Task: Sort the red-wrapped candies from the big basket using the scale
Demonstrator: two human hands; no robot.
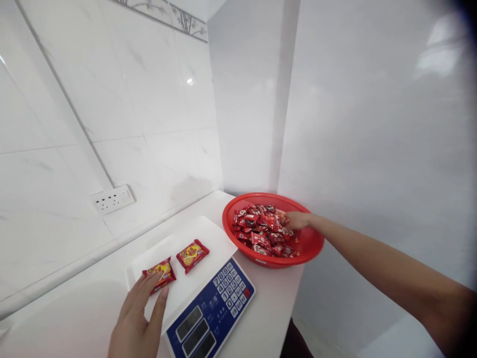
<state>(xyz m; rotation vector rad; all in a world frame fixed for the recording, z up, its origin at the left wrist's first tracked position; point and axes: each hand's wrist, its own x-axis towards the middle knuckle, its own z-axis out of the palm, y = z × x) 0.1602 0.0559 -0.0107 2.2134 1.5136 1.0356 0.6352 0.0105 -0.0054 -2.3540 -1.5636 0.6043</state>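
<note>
Two red-and-yellow snack packets lie on the white pan (201, 231) of a blue-and-white scale (212, 311). My left hand (139, 313) is at the near left of the pan, fingers apart, its fingertips over the left packet (160, 273). The right packet (193, 255) lies flat, untouched. A red plastic basket (311, 248) beside the scale holds many small red wrapped packets (261, 228). Inside the basket, at its right side, is my right hand (296, 220); its fingers are among the packets and mostly hidden, so what they hold cannot be made out.
The scale and basket stand on a white table (261, 298) against a tiled wall. A socket panel (113, 199) is on the wall at the left. Smooth pale panels rise behind and to the right of the basket. Dark cloth shows below the table edge.
</note>
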